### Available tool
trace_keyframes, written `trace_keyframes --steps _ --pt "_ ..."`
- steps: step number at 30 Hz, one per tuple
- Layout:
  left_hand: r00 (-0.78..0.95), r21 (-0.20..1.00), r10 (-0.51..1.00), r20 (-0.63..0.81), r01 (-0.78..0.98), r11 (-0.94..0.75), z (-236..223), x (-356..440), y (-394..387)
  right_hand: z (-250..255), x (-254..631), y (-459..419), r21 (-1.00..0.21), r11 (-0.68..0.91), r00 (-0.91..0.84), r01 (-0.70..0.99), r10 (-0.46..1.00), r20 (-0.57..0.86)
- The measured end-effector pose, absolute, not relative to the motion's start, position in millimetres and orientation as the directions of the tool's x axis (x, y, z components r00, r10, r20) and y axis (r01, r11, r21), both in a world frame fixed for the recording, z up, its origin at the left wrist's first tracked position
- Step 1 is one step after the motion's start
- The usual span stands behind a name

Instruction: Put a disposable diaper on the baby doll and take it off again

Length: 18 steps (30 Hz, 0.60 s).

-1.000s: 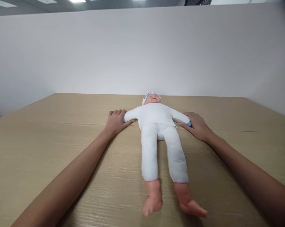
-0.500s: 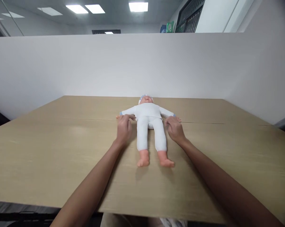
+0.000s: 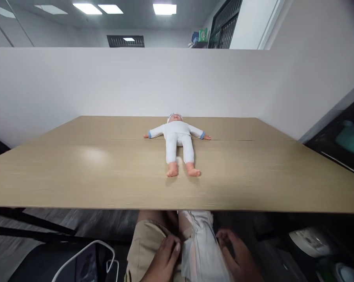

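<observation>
A baby doll point(image 3: 177, 135) in a white outfit with blue cuffs and a printed cap lies on its back on the table, arms spread, feet toward me. Below the table edge, a white padded, diaper-like item point(image 3: 204, 246) lies over my right thigh. My left hand point(image 3: 166, 256) rests on my lap at the item's left side, fingers curled together; what they hold, if anything, is hidden. My right hand point(image 3: 237, 252) is just right of the item, fingers bent with a gap to the thumb, and nothing shows in it.
The wooden table point(image 3: 77, 176) has its front edge above my lap, with a pale partition point(image 3: 129, 82) behind. At lower left a white cable point(image 3: 77, 252) and a phone point(image 3: 87, 262) lie on a dark seat. A white rounded object point(image 3: 309, 241) sits at lower right.
Both my hands have left the doll's arms and dropped from the tabletop to my lap. The view has pulled back and tilted, showing the lap and white item. The doll stays lying.
</observation>
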<state>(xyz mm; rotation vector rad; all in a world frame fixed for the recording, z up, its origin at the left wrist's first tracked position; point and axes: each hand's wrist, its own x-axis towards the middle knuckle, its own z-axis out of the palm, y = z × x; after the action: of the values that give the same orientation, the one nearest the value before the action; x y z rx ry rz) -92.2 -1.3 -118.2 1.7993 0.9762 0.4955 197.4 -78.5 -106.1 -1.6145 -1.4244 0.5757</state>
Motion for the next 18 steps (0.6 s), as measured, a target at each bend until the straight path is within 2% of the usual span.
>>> trace_keyframes --steps 2,5,8,13,18 --pt "0.46 0.93 0.855 -0.242 0.36 0.07 -127 -85 -1 -138 193 -91 -0.868 -0.144 0.435 0.475 0.896 0.09" --pt "0.458 0.953 0.842 -0.285 0.225 0.201 -130 -59 6 -157 188 -93 -0.895 -0.248 0.497 0.371 0.867 -0.035" --pt "0.503 0.955 0.812 -0.296 0.145 0.258 -133 -31 15 -149 184 -82 -0.924 -0.273 0.47 0.27 0.874 -0.121" --pt "0.496 0.926 0.794 -0.351 0.056 0.374 -135 -7 19 -114 172 -60 -0.955 -0.295 0.31 -0.001 0.908 -0.281" --pt "0.47 0.928 0.818 -0.331 0.008 0.371 -83 -24 -15 -72 156 -78 -0.927 -0.329 0.17 -0.18 0.918 -0.358"
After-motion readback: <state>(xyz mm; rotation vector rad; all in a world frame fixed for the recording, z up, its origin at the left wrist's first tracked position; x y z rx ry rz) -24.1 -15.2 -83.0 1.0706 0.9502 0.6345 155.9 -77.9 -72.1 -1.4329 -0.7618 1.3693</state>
